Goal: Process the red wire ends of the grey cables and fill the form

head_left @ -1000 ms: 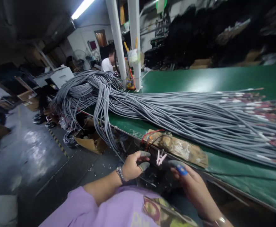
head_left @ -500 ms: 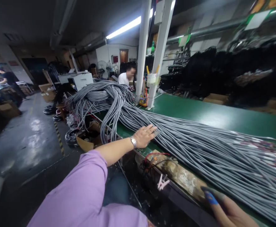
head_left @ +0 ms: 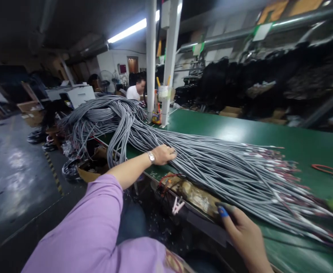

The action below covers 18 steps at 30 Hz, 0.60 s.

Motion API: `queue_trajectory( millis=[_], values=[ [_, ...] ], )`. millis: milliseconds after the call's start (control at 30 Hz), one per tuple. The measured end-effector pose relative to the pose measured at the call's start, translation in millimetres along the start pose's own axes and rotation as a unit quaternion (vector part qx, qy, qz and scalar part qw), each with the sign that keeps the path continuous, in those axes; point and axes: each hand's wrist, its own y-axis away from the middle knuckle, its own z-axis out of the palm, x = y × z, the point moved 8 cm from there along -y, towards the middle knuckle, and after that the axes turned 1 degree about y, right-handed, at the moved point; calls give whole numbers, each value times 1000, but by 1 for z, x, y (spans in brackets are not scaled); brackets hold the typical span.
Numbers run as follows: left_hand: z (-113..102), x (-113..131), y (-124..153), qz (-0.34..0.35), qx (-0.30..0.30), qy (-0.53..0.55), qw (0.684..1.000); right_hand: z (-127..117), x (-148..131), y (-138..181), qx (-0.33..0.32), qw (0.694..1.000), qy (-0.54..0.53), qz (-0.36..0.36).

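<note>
A thick bundle of long grey cables [head_left: 217, 167] lies across the green table [head_left: 257, 132], its red and white wire ends [head_left: 274, 163] pointing right. My left hand [head_left: 162, 154], with a watch on the wrist, reaches out onto the bundle's near side, fingers curled down into the cables. My right hand [head_left: 240, 233] rests low at the table's front edge. Its taped blue fingertip touches a brown taped patch [head_left: 196, 193], and it holds nothing that I can see.
The cable bundle spills off the table's left end over cardboard boxes [head_left: 90, 172] on the floor. Two white posts [head_left: 170, 57] stand at the back with a cup of tools [head_left: 163, 91]. A person in white [head_left: 133, 91] sits beyond. A pink clip [head_left: 177, 206] hangs below the edge.
My left hand left the spot beside the pink clip and reached out onto the cable bundle, where its fingers have now curled. My view swung up and right, while my right hand stayed low.
</note>
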Motion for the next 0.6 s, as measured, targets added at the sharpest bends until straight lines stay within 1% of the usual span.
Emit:
queue_trajectory(
  millis=[67,100,200,233,267,300,333,367,433,500,600],
  values=[
    [-10,-10,5,-17,13,8,1000,-4,-2,1,5,1000,-9,11],
    [-16,-18,7,-40,24,8,999,-4,-2,2,8,1000,-13,14],
    [-34,-41,11,-155,72,7,985,-4,-1,2,19,999,-25,16],
    [-37,-43,12,-173,77,13,982,-4,-2,2,22,999,-27,14],
    [-38,-40,11,-175,71,21,982,-4,-4,1,24,999,-27,11],
    [-36,-32,9,-152,54,31,986,-4,-8,0,23,999,-27,7],
    [-33,-19,7,-113,27,43,992,-4,-12,0,21,999,-25,3],
    [-28,-6,5,-72,-4,54,996,-4,-16,-1,16,1000,-24,2],
    [-14,17,5,-21,-67,65,995,-3,-23,-2,13,1000,-21,4],
    [-1,27,4,-25,-102,58,993,-2,-26,-3,16,1000,-16,10],
    [11,36,-5,-21,-108,48,993,4,-19,-4,12,999,-8,33]
  ],
)
